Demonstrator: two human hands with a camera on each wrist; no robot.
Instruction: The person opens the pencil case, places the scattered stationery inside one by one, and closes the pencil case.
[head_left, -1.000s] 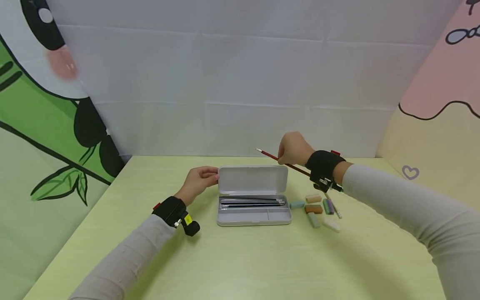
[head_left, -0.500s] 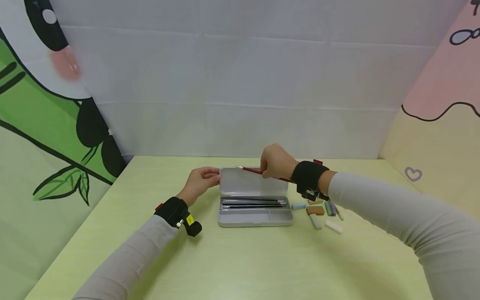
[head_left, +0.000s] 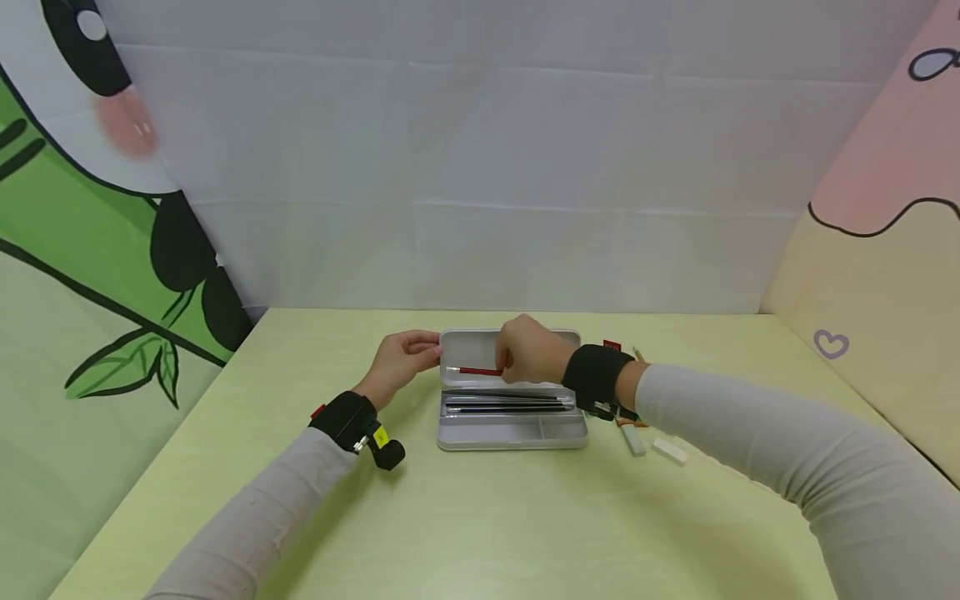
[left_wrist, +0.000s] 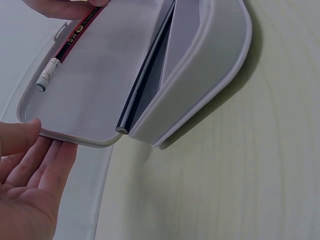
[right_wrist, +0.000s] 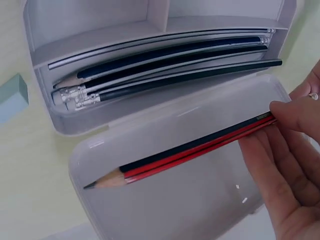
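Note:
An open pale grey pencil case [head_left: 487, 432] lies on the table, its lid [head_left: 468, 346] raised at the back. Several dark pencils [right_wrist: 165, 60] lie lengthwise in the rear compartment. My left hand [head_left: 401, 362] pinches the lid's left edge between thumb and fingers. With thumb and fingertips, my right hand [head_left: 528, 354] holds a red and black pencil [right_wrist: 200, 147] in front of the lid, above the compartment. In the right wrist view its sharpened tip points away from the hand; its eraser end shows in the left wrist view.
To the right of the case lie erasers, among them a white eraser [head_left: 670, 451] and a pale green eraser [head_left: 632, 439]; my right wrist hides others. A white cloth backdrop [head_left: 450, 167] stands behind the table [head_left: 480, 533].
My right hand has come left and down with the red and black pencil, from right of the case to in front of the lid. The left hand keeps its hold on the lid.

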